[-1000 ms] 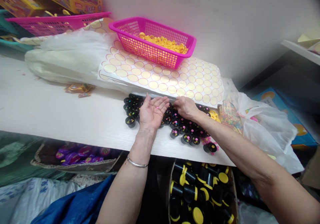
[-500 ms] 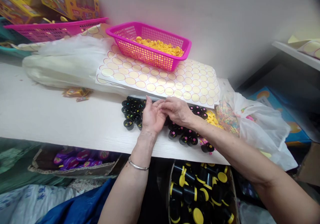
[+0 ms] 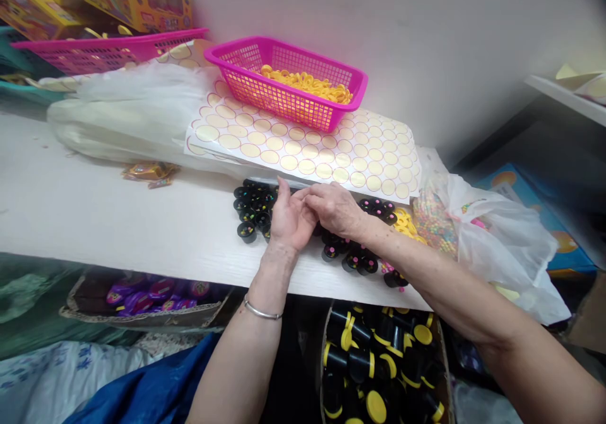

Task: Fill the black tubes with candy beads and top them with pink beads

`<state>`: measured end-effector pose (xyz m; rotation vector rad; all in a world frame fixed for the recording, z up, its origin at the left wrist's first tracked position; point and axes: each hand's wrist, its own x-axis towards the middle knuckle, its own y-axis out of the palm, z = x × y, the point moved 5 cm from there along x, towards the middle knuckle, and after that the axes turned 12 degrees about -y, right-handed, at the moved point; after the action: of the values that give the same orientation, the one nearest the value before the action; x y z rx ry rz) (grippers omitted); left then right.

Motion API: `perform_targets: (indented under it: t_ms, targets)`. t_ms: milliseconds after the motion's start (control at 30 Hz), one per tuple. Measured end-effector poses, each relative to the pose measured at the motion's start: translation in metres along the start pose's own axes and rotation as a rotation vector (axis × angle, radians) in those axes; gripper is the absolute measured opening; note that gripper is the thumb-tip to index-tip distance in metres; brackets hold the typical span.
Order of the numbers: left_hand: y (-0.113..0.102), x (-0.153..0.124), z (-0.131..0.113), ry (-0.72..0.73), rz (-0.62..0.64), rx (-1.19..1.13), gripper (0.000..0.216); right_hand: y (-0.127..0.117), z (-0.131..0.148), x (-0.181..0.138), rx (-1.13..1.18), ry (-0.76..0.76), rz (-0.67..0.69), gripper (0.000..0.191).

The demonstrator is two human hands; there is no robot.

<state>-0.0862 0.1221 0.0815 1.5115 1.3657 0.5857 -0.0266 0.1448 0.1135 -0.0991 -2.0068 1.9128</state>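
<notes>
My left hand (image 3: 294, 219) is turned palm up over the table, thumb raised and fingers stretched out. Against its fingers, my right hand (image 3: 335, 208) is closed in a pinch; whatever lies between its fingertips is hidden. Small black cups (image 3: 250, 209) with coloured beads inside stand in a group left of the hands. More black cups (image 3: 355, 259), topped with pink beads, stand below and right of my right hand. Loose pink beads (image 3: 387, 266) and yellow plastic rings (image 3: 406, 223) lie close by on the right.
A pink basket (image 3: 284, 105) of yellow rings sits on sticker sheets (image 3: 307, 153). Bagged beads (image 3: 433, 222) lie at right, a plastic bag (image 3: 123, 115) at left. Below the table edge are a carton of yellow-capped black containers (image 3: 362, 365) and a box of purple packets (image 3: 137, 303).
The whole view has shifted slightly. My hands keep nearly the same pose, the right still pinching against the left fingers.
</notes>
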Motion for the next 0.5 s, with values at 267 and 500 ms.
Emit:
perform_targets:
  t_ms: [267, 500]
  targets:
    - [-0.011, -0.008, -0.022, 0.225, -0.204, 0.025, 0.056, -0.005, -0.030, -0.011, 0.174, 0.162, -0.109, 0.027]
    - [-0.029, -0.010, -0.034, 0.324, -0.370, 0.007, 0.042, 0.018, -0.039, -0.026, 0.150, 0.194, 0.080, 0.022]
